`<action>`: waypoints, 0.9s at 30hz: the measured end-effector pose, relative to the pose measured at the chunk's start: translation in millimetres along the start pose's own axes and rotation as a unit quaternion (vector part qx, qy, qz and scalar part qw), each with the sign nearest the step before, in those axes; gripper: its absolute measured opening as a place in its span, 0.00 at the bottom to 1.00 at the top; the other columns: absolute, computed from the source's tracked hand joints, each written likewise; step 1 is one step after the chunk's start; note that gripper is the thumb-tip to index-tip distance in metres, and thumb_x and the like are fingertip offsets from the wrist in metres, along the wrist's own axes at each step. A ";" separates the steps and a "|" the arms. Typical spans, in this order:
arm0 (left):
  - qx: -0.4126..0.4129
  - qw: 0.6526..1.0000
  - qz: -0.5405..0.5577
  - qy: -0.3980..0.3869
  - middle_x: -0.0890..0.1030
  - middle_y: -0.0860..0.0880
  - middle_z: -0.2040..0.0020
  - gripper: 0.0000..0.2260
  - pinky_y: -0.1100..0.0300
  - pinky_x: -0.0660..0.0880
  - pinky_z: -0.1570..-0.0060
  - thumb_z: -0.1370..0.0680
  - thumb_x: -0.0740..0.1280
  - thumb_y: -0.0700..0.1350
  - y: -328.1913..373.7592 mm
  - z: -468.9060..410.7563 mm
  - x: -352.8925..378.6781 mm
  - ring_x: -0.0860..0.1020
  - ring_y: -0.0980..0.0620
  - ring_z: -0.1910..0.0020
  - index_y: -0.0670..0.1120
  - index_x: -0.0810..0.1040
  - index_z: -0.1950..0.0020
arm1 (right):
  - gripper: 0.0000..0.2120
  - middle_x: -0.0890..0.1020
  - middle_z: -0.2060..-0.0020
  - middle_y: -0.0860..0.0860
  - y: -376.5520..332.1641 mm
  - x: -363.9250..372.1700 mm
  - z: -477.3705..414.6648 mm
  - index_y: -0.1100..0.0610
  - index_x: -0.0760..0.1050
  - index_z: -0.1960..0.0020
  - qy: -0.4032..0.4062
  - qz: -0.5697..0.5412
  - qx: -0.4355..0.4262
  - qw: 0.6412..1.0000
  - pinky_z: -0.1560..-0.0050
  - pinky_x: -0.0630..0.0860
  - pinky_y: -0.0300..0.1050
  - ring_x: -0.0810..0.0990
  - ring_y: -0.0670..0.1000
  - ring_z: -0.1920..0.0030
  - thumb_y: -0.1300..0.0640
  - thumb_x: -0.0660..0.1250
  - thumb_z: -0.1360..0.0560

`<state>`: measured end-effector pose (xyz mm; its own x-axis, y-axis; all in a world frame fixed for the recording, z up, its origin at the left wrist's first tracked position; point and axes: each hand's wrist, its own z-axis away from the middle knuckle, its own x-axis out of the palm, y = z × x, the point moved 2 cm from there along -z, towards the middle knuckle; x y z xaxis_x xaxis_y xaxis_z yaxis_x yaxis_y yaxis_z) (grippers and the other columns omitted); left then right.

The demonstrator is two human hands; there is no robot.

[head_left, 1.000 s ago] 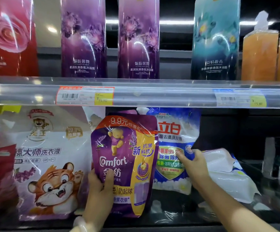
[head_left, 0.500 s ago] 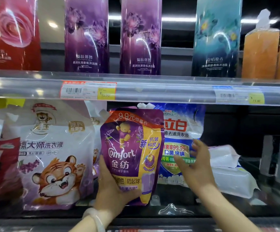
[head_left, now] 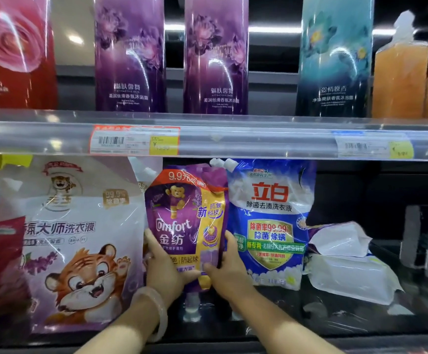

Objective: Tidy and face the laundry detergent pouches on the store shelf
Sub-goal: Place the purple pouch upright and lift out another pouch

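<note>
On the lower shelf [head_left: 335,325], between the big white tiger pouch [head_left: 80,251] on the left and the blue pouch [head_left: 271,226] on the right, I am holding the purple Comfort pouch [head_left: 184,221] upright with its front facing me. My left hand [head_left: 164,272] is gripping its lower left edge, with the thumb lying on the front print, and my right hand [head_left: 227,272] is closing around its lower right corner, so both grips are clamped on the same pouch. Its bottom seems to be slightly above the shelf, but my hands are hiding the base, so I cannot tell for sure.

I am judging that this pouch is soft and filled with liquid, so it is probably sagging and wobbling if I am holding it only by the top. The glossy film is looking slippery too. For this reason I am thinking the low corners are the right place to hold, where the weight is sitting. To the right, a white pack [head_left: 348,272] is lying flat on the shelf, near the blue pouch.
</note>
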<state>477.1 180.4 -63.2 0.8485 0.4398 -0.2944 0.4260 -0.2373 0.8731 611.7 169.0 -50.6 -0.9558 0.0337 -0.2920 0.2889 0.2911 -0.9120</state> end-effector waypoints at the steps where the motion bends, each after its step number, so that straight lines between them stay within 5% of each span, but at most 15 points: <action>1: -0.010 1.000 0.003 0.002 0.67 0.42 0.31 0.68 0.39 0.69 0.36 0.45 0.82 0.38 -2.6 -4.8 1.8 0.70 0.43 0.34 0.63 0.30 0.30 | 0.34 0.79 0.42 0.47 -0.9 -0.1 -1.2 0.39 0.54 0.32 -0.006 0.000 -0.002 1.000 0.41 0.75 0.48 0.78 0.47 0.43 0.61 0.67 0.29; 5: -0.051 0.999 -0.013 -0.004 0.63 0.40 0.30 0.66 0.42 0.65 0.32 0.43 0.82 0.39 3.5 -2.6 1.4 0.66 0.42 0.31 0.57 0.31 0.28 | 0.28 0.76 0.50 0.40 -14.1 -12.6 8.7 0.43 0.59 0.36 -0.077 0.014 0.002 0.997 0.43 0.74 0.41 0.76 0.41 0.48 0.61 0.68 0.28; 9: 0.000 0.981 -0.189 0.042 0.49 0.37 0.25 0.57 0.45 0.55 0.28 0.34 0.76 0.53 33.3 23.5 -1.1 0.51 0.39 0.25 0.45 0.34 0.25 | 0.25 0.72 0.53 0.38 -29.3 -44.7 35.9 0.44 0.61 0.38 -0.113 0.070 0.005 0.991 0.48 0.70 0.33 0.73 0.38 0.52 0.58 0.69 0.27; 11: 0.045 0.970 -0.238 0.025 0.44 0.40 0.23 0.51 0.47 0.49 0.26 0.31 0.71 0.57 50.1 40.3 6.8 0.44 0.42 0.24 0.45 0.37 0.24 | 0.23 0.74 0.44 0.44 -31.4 -67.2 44.1 0.49 0.66 0.35 -0.085 0.115 0.009 0.990 0.46 0.72 0.34 0.74 0.43 0.45 0.55 0.70 0.27; 14: 0.129 0.976 -0.160 -0.073 0.39 0.49 0.23 0.43 0.53 0.47 0.25 0.27 0.68 0.54 75.6 64.8 31.2 0.40 0.50 0.24 0.50 0.40 0.24 | 0.13 0.78 0.48 0.49 -33.6 -115.8 40.9 0.54 0.74 0.45 0.026 0.151 -0.019 0.988 0.45 0.75 0.42 0.78 0.48 0.47 0.58 0.71 0.28; 17: 0.172 0.967 -0.084 -0.166 0.47 0.50 0.23 0.35 0.60 0.53 0.27 0.25 0.67 0.50 100.7 79.8 64.6 0.48 0.52 0.24 0.51 0.48 0.25 | 0.09 0.80 0.54 0.52 -32.3 -177.5 23.1 0.60 0.77 0.48 0.166 0.210 -0.061 0.962 0.53 0.75 0.41 0.77 0.49 0.55 0.60 0.69 0.28; 20: 0.165 0.958 -0.053 -0.228 0.54 0.52 0.24 0.31 0.62 0.55 0.30 0.23 0.65 0.52 123.0 88.5 97.3 0.55 0.53 0.26 0.51 0.52 0.26 | 0.16 0.80 0.48 0.59 -17.6 -231.0 2.0 0.64 0.75 0.43 0.253 0.244 -0.042 0.935 0.51 0.69 0.40 0.78 0.54 0.51 0.57 0.70 0.28; 23: 0.140 0.951 -0.051 -0.271 0.57 0.51 0.25 0.30 0.60 0.57 0.31 0.23 0.63 0.53 137.2 90.4 129.3 0.58 0.52 0.27 0.51 0.53 0.25 | 0.23 0.77 0.46 0.60 6.9 -264.4 -19.7 0.65 0.71 0.39 0.273 0.193 0.045 0.941 0.48 0.68 0.44 0.77 0.59 0.44 0.51 0.69 0.27; 27: 0.049 0.968 0.000 -0.246 0.65 0.45 0.32 0.25 0.57 0.66 0.36 0.23 0.64 0.51 150.1 82.8 170.5 0.69 0.48 0.35 0.45 0.61 0.29 | 0.22 0.73 0.57 0.54 26.2 -285.7 -44.8 0.60 0.68 0.54 0.207 0.120 0.181 0.954 0.55 0.72 0.48 0.76 0.56 0.56 0.39 0.62 0.27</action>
<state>711.6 148.1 -14.5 0.8852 -0.0210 -0.4648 0.4330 -0.3284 0.8394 889.9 209.8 21.8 -0.7779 0.4536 -0.4350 0.4308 -0.1190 -0.8946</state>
